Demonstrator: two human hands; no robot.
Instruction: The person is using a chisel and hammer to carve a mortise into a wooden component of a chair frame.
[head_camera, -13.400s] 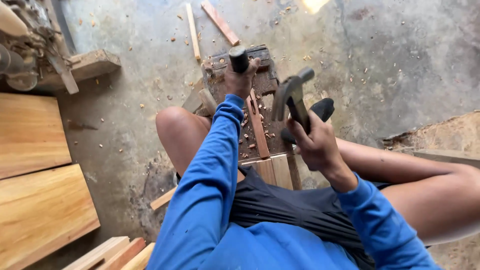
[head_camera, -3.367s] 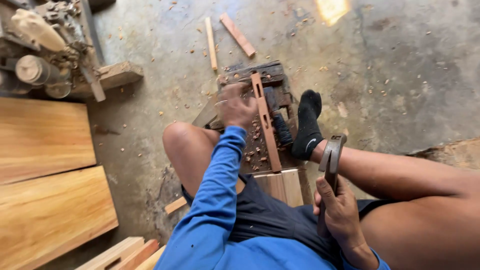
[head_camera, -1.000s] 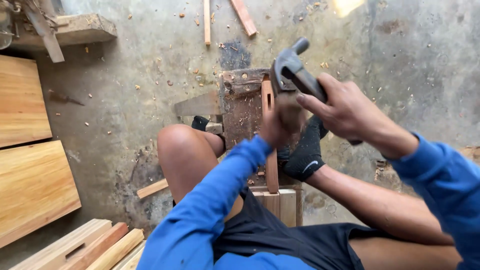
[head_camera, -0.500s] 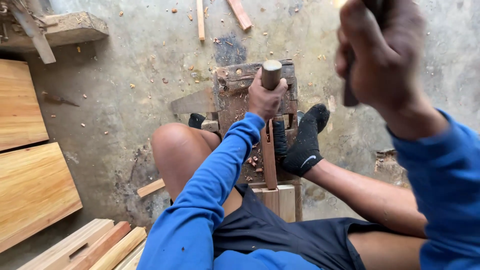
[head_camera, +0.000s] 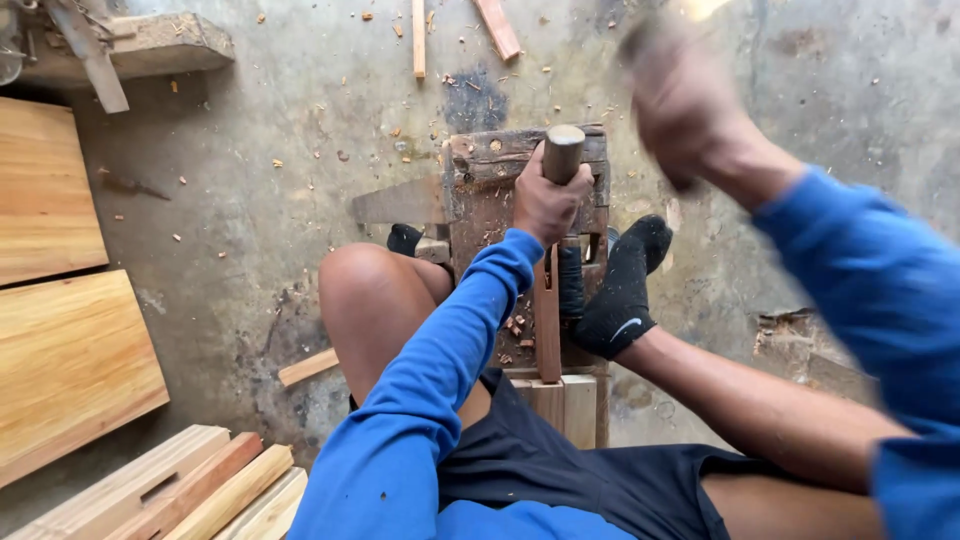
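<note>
Wooden chisel handle gripped by left hand; right hand motion-blurred, grip unreadable.

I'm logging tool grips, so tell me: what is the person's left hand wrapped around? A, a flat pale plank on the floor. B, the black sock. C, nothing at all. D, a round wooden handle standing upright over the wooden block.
D: the left hand is closed around the round wooden handle, whose top sticks up above the fingers, over the dark wooden block.
</note>
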